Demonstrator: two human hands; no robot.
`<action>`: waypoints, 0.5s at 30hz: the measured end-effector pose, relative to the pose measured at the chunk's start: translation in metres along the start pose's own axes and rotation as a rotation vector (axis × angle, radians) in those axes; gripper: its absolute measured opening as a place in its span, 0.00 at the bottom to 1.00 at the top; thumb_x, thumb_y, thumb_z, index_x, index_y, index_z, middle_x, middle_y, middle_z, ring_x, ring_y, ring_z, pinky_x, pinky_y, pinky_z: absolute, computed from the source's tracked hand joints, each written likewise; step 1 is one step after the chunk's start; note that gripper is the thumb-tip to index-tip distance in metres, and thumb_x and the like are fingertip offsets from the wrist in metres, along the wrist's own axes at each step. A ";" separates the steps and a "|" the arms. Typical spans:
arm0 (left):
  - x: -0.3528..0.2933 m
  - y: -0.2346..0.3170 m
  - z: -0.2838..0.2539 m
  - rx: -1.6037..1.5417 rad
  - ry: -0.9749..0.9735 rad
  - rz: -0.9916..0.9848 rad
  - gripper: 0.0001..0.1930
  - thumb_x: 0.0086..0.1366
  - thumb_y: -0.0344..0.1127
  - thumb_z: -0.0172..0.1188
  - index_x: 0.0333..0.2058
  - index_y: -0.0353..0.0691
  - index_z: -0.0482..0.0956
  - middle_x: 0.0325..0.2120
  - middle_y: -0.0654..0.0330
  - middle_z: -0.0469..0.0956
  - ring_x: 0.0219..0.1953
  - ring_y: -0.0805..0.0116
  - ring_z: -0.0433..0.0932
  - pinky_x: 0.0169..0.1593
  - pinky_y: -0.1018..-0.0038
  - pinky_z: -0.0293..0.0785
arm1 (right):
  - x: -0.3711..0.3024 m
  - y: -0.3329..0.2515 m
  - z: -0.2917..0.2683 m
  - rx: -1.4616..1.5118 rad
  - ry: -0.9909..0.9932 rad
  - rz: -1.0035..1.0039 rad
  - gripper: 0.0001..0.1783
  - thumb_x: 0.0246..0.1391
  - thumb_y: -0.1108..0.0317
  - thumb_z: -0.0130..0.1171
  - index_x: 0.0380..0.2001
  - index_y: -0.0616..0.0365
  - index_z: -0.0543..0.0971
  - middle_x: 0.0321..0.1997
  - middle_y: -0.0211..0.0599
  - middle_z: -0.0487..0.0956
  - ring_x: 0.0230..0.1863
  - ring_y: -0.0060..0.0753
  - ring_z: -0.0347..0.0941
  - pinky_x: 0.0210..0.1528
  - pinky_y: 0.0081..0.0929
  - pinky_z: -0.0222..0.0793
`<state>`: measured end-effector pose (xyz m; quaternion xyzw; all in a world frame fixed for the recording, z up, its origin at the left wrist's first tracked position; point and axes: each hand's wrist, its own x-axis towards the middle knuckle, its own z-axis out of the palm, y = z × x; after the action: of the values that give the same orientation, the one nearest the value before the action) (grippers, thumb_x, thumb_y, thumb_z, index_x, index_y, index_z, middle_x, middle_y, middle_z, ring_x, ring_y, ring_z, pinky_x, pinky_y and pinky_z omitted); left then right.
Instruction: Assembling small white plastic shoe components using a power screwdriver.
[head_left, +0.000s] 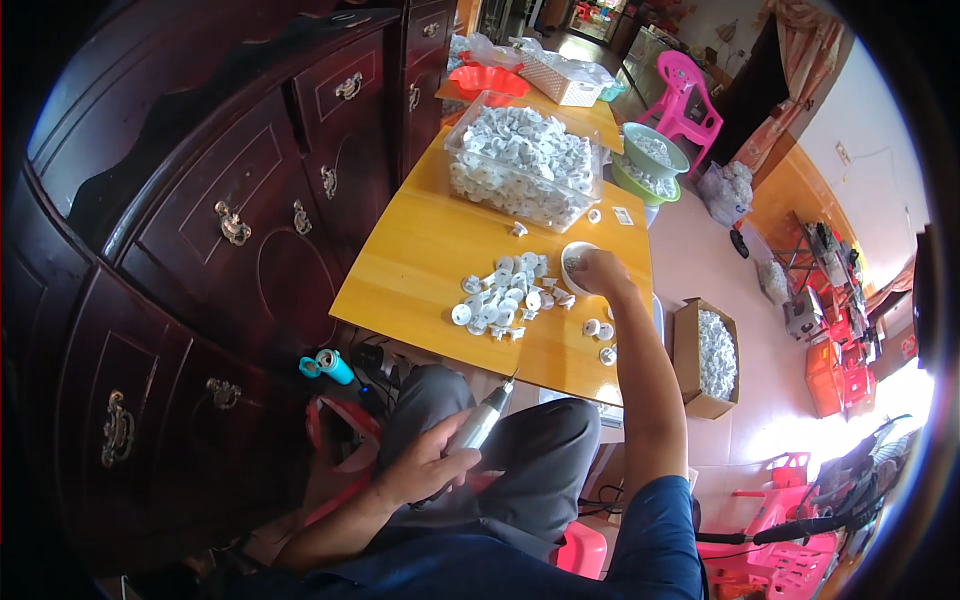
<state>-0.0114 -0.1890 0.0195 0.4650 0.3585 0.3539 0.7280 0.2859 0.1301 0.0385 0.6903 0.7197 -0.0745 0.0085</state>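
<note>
Above my lap, my left hand [432, 462] is wrapped round an electric screwdriver [482, 420], its thin bit pointing up toward the table's near edge. My right hand [601, 273] dips into a small white bowl [570, 254] of small grey pieces, perhaps screws. Its fingertips are hidden inside, so what they pinch does not show. Left of the bowl lies a loose pile of white plastic parts [505, 295] with round caps. Several similar white parts [598, 329] sit by my right forearm.
A clear bin [520, 165] heaped with white parts stands at the table's [400, 270] far side. Dark wooden cabinets [230, 230] line the left. A cardboard box [706, 358] of white parts and stacked basins [652, 160] stand to the right. An open turquoise flask [335, 367] is at lower left.
</note>
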 end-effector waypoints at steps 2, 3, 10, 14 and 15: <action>0.000 0.000 0.000 0.000 0.000 0.003 0.31 0.70 0.32 0.55 0.67 0.33 0.55 0.35 0.60 0.75 0.27 0.80 0.73 0.27 0.83 0.71 | 0.001 -0.002 0.001 0.033 -0.067 -0.023 0.11 0.47 0.60 0.65 0.36 0.45 0.86 0.42 0.42 0.84 0.47 0.46 0.80 0.50 0.41 0.76; 0.000 -0.002 0.002 0.000 0.012 0.015 0.31 0.69 0.34 0.56 0.67 0.35 0.56 0.31 0.64 0.73 0.25 0.81 0.71 0.26 0.83 0.69 | 0.004 -0.002 0.005 0.019 -0.033 -0.023 0.11 0.45 0.60 0.66 0.35 0.45 0.86 0.41 0.41 0.84 0.47 0.45 0.80 0.49 0.41 0.76; 0.000 -0.001 0.002 -0.022 0.034 0.014 0.32 0.68 0.36 0.57 0.68 0.37 0.57 0.27 0.67 0.71 0.23 0.82 0.70 0.24 0.83 0.68 | 0.008 0.008 0.010 0.128 -0.009 -0.014 0.09 0.43 0.65 0.63 0.31 0.45 0.86 0.39 0.40 0.84 0.45 0.43 0.80 0.47 0.38 0.76; 0.000 -0.001 0.003 -0.032 0.028 0.024 0.32 0.68 0.36 0.57 0.68 0.37 0.57 0.27 0.67 0.71 0.23 0.82 0.70 0.24 0.83 0.68 | 0.006 0.010 0.013 0.204 0.042 0.007 0.10 0.42 0.68 0.59 0.29 0.45 0.86 0.37 0.41 0.85 0.43 0.44 0.81 0.46 0.39 0.76; 0.000 -0.001 0.004 -0.025 0.027 0.027 0.32 0.69 0.36 0.57 0.68 0.37 0.57 0.28 0.67 0.71 0.23 0.82 0.70 0.24 0.83 0.68 | 0.005 0.011 0.013 0.224 0.076 -0.007 0.10 0.42 0.69 0.59 0.29 0.45 0.86 0.36 0.41 0.85 0.42 0.44 0.81 0.46 0.39 0.77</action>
<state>-0.0081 -0.1908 0.0200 0.4559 0.3576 0.3742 0.7241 0.2953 0.1338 0.0236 0.6866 0.7091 -0.1282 -0.0960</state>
